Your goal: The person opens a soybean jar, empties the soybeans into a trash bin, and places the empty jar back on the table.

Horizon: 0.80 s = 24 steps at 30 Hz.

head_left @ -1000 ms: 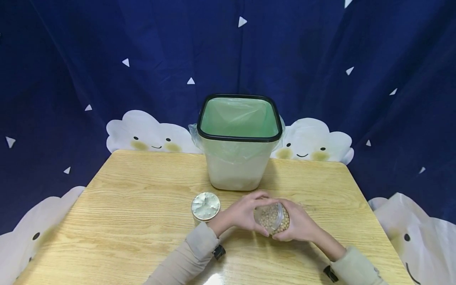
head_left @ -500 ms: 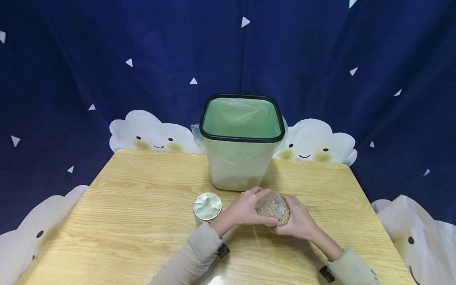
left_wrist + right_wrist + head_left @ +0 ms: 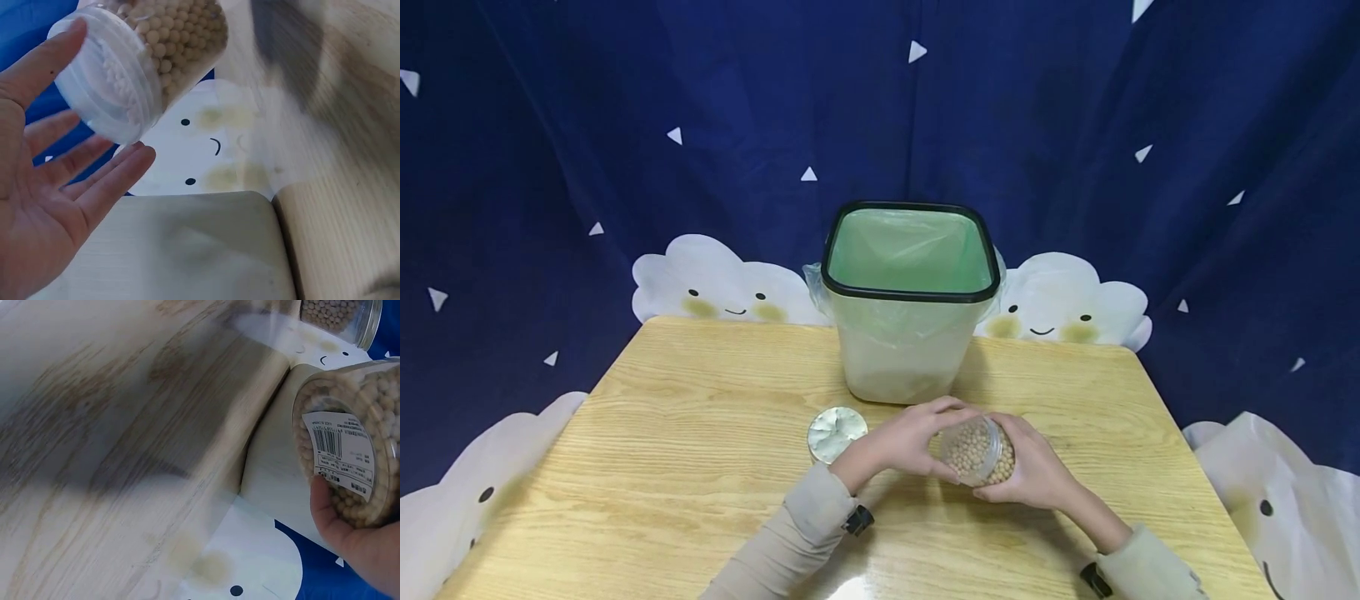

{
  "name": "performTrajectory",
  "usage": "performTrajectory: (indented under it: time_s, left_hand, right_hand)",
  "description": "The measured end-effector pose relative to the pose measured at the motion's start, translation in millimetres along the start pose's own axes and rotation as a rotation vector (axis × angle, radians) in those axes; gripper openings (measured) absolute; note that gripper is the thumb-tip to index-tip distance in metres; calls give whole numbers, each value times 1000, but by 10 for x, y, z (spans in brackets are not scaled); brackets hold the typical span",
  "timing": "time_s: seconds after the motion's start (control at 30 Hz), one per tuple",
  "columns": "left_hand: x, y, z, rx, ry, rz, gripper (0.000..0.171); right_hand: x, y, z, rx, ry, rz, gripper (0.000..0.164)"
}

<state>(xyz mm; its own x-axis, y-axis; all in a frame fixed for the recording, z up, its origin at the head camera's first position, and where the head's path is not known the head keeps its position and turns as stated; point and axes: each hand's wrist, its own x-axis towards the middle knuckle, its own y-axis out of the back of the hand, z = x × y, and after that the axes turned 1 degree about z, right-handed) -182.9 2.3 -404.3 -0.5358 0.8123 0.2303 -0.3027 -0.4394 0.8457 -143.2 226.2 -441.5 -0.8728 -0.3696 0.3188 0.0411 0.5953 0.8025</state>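
Observation:
A clear plastic jar (image 3: 1002, 460) full of small round tan balls lies tilted between both hands, raised over the table. My right hand (image 3: 1037, 468) grips its body; in the right wrist view that thumb rests at the base, beside a white barcode label (image 3: 342, 450). At the other end, my left hand (image 3: 910, 437) spans the translucent lid (image 3: 94, 81). Its thumb overlaps the lid while the other fingers spread around the lower rim. A second jar with a crinkled silvery top (image 3: 835, 433) stands on the table left of my left hand, partly covered by the wrist.
Behind the hands stands a white wastebasket (image 3: 898, 354) with a black rim and a pale green bag liner. The wooden table (image 3: 700, 442) backs onto a dark blue curtain (image 3: 737, 125) printed with clouds and white triangles.
My left thumb and fingers have shifted back and forth around the lid, and now sit farther left on it. The right hand has kept its hold on the jar; the jar has tilted slightly.

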Motion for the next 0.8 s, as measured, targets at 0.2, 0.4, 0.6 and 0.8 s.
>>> performTrajectory:
  time_s: [0.2,0.4,0.6,0.8]
  left_hand:
    - [-18,-80,10,19,109,60,83]
    - [-19,-92,15,59,65,82,89]
    - [-3,-54,11,85,-87,15,97]
    - [19,-78,26,108,-16,79,90]
  right_hand:
    - [8,6,-6,-35,27,19,95]
    - [10,22,-6,-30,34,6,96]
    - [15,46,-8,-18,56,9,93]
    - [24,55,-25,-35,70,14,94]
